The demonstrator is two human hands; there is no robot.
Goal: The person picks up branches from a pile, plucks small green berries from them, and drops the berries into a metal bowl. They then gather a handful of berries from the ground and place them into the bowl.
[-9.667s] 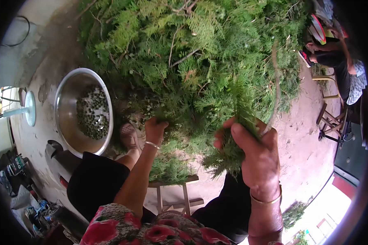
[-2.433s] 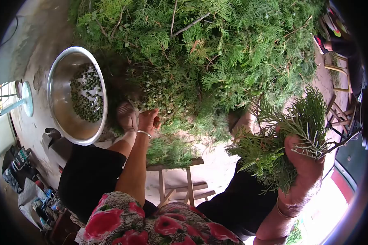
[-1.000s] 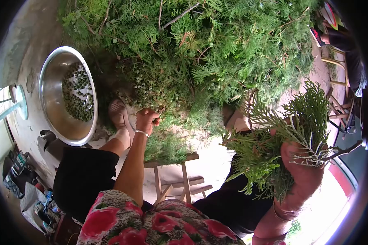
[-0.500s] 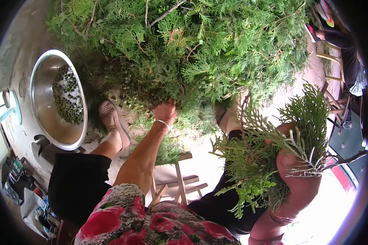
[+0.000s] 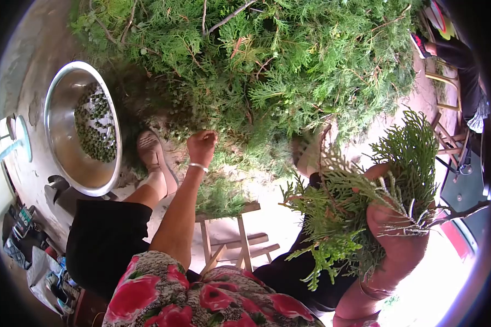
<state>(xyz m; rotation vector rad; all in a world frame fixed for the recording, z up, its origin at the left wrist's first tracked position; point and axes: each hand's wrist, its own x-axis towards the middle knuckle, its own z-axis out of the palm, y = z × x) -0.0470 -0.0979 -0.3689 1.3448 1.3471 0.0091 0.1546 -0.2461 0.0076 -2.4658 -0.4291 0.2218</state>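
Observation:
My left hand (image 5: 202, 148), with a white bangle at the wrist, is raised at the near edge of a big pile of green conifer branches (image 5: 311, 60). Its fingers are curled together; whether anything small is between them is hidden. On the right, my right hand (image 5: 390, 210) is closed around a bunch of leafy green sprigs (image 5: 333, 218) with a bare woody stem end pointing right. At the left a steel basin (image 5: 65, 147) leans tilted, holding small round green cones (image 5: 95, 131) toward its right side.
A wooden stool (image 5: 243, 245) stands between my legs. My sandalled foot (image 5: 150, 150) is beside the basin. Another person's leg and shoe (image 5: 419, 46) show at the upper right near a chair (image 5: 444, 79). Assorted items lie at the lower left.
My left hand has lifted back from the pile's edge and moved left, its fingers now visible. My right hand still holds the sprigs in nearly the same place. The view has shifted slightly.

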